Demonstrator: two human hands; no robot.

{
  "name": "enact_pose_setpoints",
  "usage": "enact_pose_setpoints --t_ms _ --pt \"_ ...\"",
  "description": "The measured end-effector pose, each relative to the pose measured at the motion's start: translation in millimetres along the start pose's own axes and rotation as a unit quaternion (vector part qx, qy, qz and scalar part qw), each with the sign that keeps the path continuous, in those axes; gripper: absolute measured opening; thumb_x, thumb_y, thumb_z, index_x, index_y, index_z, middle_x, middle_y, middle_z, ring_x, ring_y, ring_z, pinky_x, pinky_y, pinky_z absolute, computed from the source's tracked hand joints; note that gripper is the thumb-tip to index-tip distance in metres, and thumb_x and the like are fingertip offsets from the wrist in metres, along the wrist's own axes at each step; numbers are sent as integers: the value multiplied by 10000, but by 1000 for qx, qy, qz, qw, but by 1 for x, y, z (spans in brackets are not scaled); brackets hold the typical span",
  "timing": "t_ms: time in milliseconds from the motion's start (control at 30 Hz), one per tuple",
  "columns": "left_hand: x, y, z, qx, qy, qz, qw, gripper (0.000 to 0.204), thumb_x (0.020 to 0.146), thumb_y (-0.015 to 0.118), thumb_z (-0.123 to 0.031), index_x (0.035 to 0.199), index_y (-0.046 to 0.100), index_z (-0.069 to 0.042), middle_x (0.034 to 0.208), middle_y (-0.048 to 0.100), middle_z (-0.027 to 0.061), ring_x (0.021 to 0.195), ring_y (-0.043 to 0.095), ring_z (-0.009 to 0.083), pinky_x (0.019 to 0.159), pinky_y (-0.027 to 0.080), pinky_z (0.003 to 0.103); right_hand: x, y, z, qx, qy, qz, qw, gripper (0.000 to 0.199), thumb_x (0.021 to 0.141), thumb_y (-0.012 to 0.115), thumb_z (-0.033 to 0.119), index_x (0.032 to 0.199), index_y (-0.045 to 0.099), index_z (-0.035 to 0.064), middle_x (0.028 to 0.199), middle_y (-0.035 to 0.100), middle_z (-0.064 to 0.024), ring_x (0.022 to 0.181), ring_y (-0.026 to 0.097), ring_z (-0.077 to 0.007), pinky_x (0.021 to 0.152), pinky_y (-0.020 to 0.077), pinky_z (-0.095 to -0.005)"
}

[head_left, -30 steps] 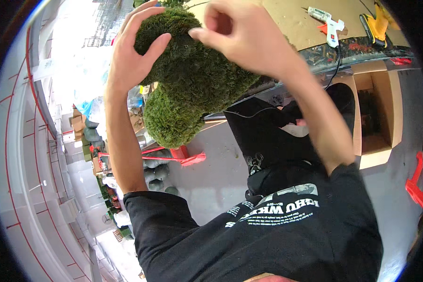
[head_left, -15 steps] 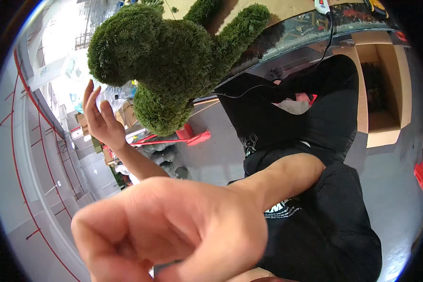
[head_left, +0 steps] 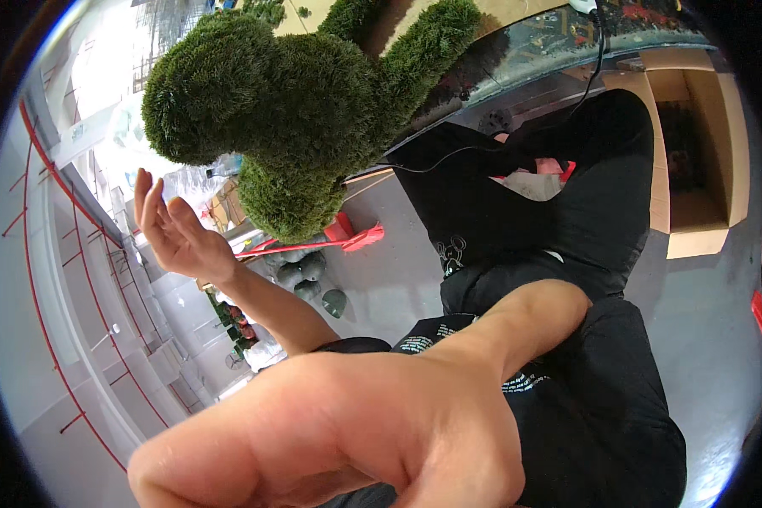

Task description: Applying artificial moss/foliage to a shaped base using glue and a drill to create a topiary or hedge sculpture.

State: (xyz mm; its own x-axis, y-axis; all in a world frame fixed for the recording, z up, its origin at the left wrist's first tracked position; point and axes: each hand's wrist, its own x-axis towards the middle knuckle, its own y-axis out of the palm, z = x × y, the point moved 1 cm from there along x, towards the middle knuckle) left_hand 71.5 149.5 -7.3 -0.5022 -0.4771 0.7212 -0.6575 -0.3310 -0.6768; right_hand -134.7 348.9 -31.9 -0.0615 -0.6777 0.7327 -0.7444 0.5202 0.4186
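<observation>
A large green figure (head_left: 288, 110) covered in fuzzy artificial turf fills the upper middle, with rounded lobes and a stubby lower end. My left hand (head_left: 173, 233) is raised at the left, palm open and fingers apart, a short way below and left of the figure and not touching it. My right hand (head_left: 339, 440) is very close to the camera at the bottom, its back toward me. Its fingers run out of the picture, so I cannot see whether they are closed or hold anything.
My black-clothed legs and shirt (head_left: 567, 220) fill the middle right. An open cardboard box (head_left: 694, 169) stands on the grey floor at the right. A red long-handled tool (head_left: 347, 241) and several grey rounded pieces (head_left: 309, 271) lie below the figure. White panels with red lines (head_left: 51, 296) curve along the left.
A second ago both hands were pressed on the green figure. Both have come off it: the left dropped to the left and opened, the right swung up close to the camera.
</observation>
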Motion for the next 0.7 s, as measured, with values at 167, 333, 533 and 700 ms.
enact_pose_setpoints --t_ms 167,333,533,700 --pt "32 21 -26 91 107 -26 990 324 871 831 -87 1172 716 -49 1382 596 202 1329 540 308 1125 418 513 13 -9 5 16 12 4 1000 225 789 577 -101 965 484 5 956 728 -184 890 696 -203 745 555 -294" --pt "48 69 -29 150 66 -17 986 573 761 943 -325 1239 696 -127 1468 470 215 1411 438 356 1148 353 590 26 -20 13 6 1 -1 1000 222 790 577 -99 968 489 2 950 728 -178 887 697 -202 744 556 -294" --pt "48 73 -12 152 -44 4 987 633 826 879 -406 1313 629 -88 1429 512 209 1398 453 362 1166 361 549 9 -6 17 -6 -19 -3 1000 218 792 576 -96 972 495 -2 943 728 -170 883 698 -200 743 557 -295" --pt "45 88 -11 138 -61 19 988 587 851 859 -345 1316 625 -75 1414 535 183 1393 466 349 1185 346 527 17 -15 27 -28 -38 -4 999 215 794 575 -94 975 501 -5 938 728 -164 880 700 -198 742 558 -295"
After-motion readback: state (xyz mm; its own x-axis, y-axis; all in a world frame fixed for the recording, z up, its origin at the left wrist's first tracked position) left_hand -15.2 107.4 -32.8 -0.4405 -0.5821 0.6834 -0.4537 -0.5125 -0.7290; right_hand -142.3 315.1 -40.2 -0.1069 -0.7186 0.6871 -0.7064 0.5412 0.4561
